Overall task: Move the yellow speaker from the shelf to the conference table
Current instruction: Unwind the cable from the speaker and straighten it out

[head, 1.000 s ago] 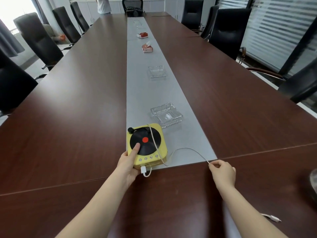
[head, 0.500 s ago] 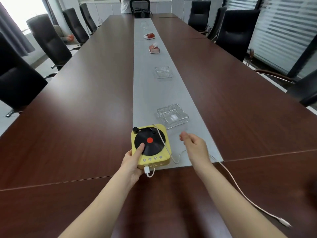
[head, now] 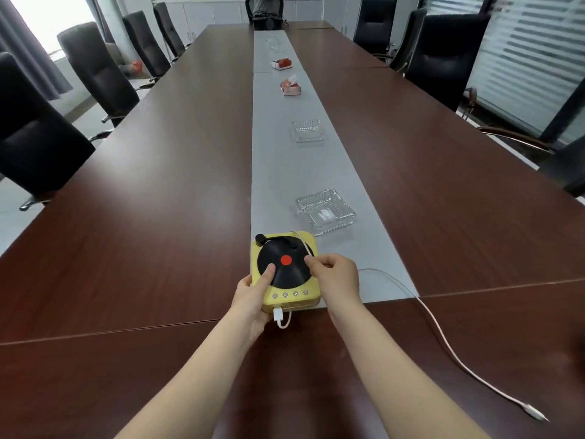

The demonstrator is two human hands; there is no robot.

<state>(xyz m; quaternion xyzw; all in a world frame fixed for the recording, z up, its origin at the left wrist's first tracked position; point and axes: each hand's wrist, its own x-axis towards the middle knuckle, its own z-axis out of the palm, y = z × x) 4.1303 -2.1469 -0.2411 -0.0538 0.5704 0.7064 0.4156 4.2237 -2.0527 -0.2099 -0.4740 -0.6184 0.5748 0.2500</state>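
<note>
The yellow speaker [head: 286, 294], shaped like a small record player with a black disc and red centre, rests on the conference table [head: 142, 217] at the near end of the grey centre strip. My left hand [head: 251, 294] grips its left front corner, thumb on the disc. My right hand [head: 335, 274] is over its right side, fingertips pinching the white cable [head: 443, 340] where it crosses the disc. The cable is plugged into the speaker's front and trails off to the right across the table.
A glass ashtray [head: 325, 211] stands just beyond the speaker, a second ashtray [head: 307, 130] farther along the strip, then two tissue boxes [head: 290, 87]. Black office chairs [head: 98, 71] line both sides of the table. The cable's free plug [head: 536, 418] lies near right.
My right hand has come in from the right, off the table, to the speaker's top and now pinches the cable there. My left hand has stayed on the speaker.
</note>
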